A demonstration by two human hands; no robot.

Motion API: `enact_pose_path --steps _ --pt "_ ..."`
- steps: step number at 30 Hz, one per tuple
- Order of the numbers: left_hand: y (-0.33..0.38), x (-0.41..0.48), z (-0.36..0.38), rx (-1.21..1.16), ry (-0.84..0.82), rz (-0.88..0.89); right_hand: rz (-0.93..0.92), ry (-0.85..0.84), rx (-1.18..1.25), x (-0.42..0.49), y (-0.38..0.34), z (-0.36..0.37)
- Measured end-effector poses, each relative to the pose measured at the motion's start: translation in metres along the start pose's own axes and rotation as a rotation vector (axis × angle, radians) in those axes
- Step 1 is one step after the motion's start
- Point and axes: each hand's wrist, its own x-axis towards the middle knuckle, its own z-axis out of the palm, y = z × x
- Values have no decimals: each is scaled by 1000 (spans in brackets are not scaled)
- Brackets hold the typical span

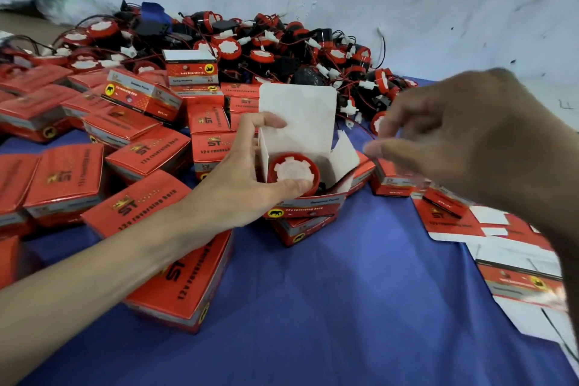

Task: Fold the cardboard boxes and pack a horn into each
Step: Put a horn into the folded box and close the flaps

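A small red cardboard box (316, 204) stands open in the middle, its white lid flap (297, 116) upright. A red horn with a white centre (293, 172) lies inside it. My left hand (247, 172) grips the box from the left, thumb along the front rim, fingers on the left wall. My right hand (463, 138) hovers just right of the box, blurred, fingers loosely curled and holding nothing.
A heap of loose red and black horns with wires (282, 47) lies at the back. Several closed red boxes (103, 141) are piled at the left. Flat unfolded boxes (517, 273) lie at the right. A blue cloth (329, 307) covers the table.
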Motion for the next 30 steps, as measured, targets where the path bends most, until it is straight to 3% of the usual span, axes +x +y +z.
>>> enact_pose_path --steps 3,5,8,12,18,24,30 --pt "2 1 1 0 -20 -17 28 167 340 5 -14 14" --pt "1 1 2 -14 -38 -5 17 185 416 8 -22 30" --pt "1 1 3 2 -73 65 -140 144 141 13 -31 56" --pt "3 1 3 44 -78 127 -277 -70 -74 14 -35 69" --pt "0 0 4 22 -77 157 -292 -155 -106 15 -34 70" --pt "-4 -1 5 10 -103 169 -175 -149 182 24 -29 67" --pt "-4 0 4 15 -137 134 -208 -99 -59 22 -36 75"
